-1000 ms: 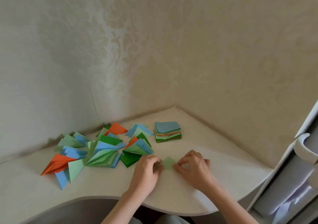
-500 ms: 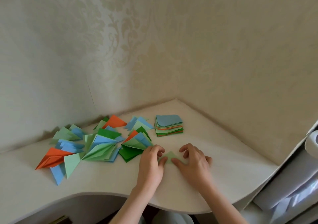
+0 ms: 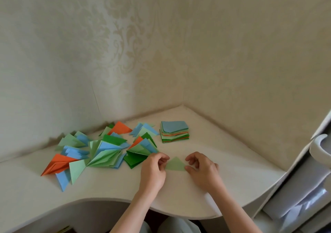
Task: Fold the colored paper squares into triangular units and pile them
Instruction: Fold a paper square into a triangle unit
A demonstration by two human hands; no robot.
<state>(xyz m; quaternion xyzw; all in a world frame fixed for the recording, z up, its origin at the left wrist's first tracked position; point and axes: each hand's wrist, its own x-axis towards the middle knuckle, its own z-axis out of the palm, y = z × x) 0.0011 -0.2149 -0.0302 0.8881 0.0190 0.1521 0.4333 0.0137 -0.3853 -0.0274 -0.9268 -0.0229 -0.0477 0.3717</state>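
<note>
A light green paper triangle (image 3: 175,164) lies flat on the white desk (image 3: 107,184) between my hands. My left hand (image 3: 154,170) pinches its left corner with curled fingers. My right hand (image 3: 202,168) presses its right corner with the thumb while its fingers arch above the paper. A stack of unfolded coloured squares (image 3: 174,131), blue on top, sits behind the triangle. To the left spreads a loose pile of folded triangular units (image 3: 100,150) in green, blue and orange.
The desk fits into a wallpapered corner, and its curved front edge (image 3: 179,215) runs just below my wrists. A white cabinet with a handle (image 3: 318,148) stands at the right edge.
My hands have drawn apart toward the triangle's two lower corners, so the whole green triangle now shows. The camera has tilted slightly.
</note>
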